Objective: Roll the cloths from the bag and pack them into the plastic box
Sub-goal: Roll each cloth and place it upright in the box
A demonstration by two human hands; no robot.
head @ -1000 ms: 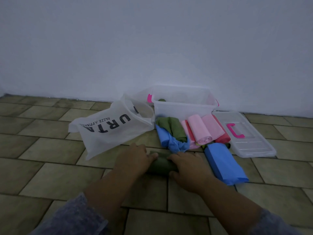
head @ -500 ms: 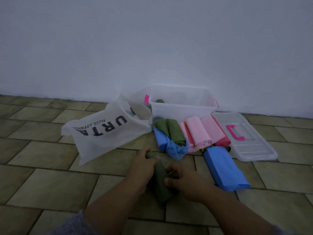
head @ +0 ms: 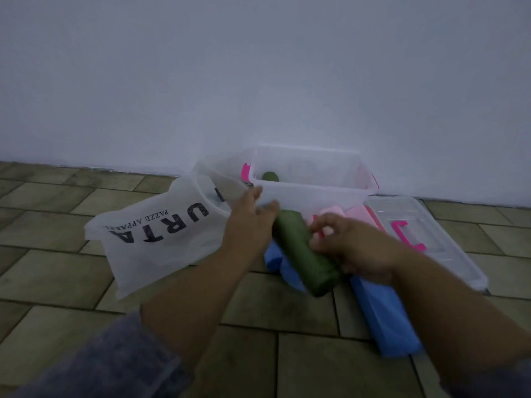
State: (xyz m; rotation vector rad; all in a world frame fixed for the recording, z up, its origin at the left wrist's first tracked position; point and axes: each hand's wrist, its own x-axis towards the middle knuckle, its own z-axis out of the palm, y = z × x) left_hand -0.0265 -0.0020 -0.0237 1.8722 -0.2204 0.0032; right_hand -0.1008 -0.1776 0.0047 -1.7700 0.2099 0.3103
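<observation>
A rolled dark green cloth (head: 304, 251) is lifted off the floor, pointing toward the clear plastic box (head: 313, 191). My right hand (head: 353, 248) grips the roll's near end. My left hand (head: 251, 219) rests against its far end, fingers touching the box's front wall. Another green roll (head: 270, 176) lies inside the box at the left. Pink cloths (head: 356, 212) and blue cloths (head: 382, 311) lie on the floor in front of the box, partly hidden by my hands. The white bag (head: 161, 234) lies open at the left.
The box's clear lid (head: 425, 234) with a pink handle lies on the floor to the right. A white wall stands right behind the box. The floor is tiled.
The green roll has been lifted from the floor, turned lengthwise, and carried forward to the box's front. Both hands moved forward with it; the view tilted closer.
</observation>
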